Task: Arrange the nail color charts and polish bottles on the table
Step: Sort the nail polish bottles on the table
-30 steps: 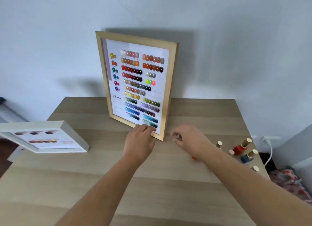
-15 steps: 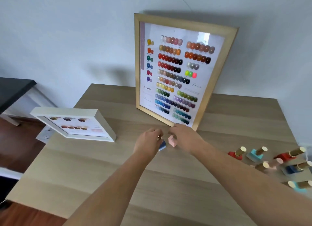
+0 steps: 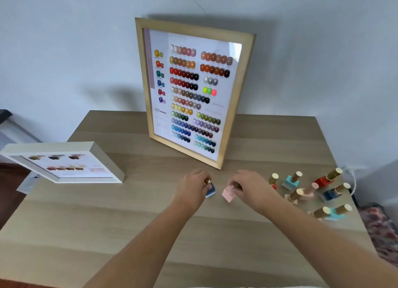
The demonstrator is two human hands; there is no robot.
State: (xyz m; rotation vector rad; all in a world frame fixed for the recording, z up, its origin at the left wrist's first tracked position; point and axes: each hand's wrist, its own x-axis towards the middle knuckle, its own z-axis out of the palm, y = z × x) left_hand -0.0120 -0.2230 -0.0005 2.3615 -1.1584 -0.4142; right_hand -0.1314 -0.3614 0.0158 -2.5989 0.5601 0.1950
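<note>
A large wood-framed nail color chart (image 3: 193, 94) leans upright against the wall at the back of the table (image 3: 107, 223). A smaller white-framed chart (image 3: 64, 165) lies at the table's left edge, overhanging it. Just in front of the big chart, my left hand (image 3: 193, 186) grips a blue polish bottle (image 3: 210, 190) by its gold cap. My right hand (image 3: 249, 188) grips a pink polish bottle (image 3: 228, 193) the same way. Both bottles are close together, at or just above the tabletop. Several more bottles (image 3: 312, 193) stand or lie at the right.
The table's right edge runs close to the loose bottles. A white wall plug and cable (image 3: 353, 173) sit beyond that edge, with patterned fabric (image 3: 383, 229) on the floor below. A dark piece of furniture (image 3: 4, 115) shows at the far left.
A second ago both hands rested empty at the big chart's base. Since then each has picked up a bottle, and they now hold them slightly further apart in front of the chart.
</note>
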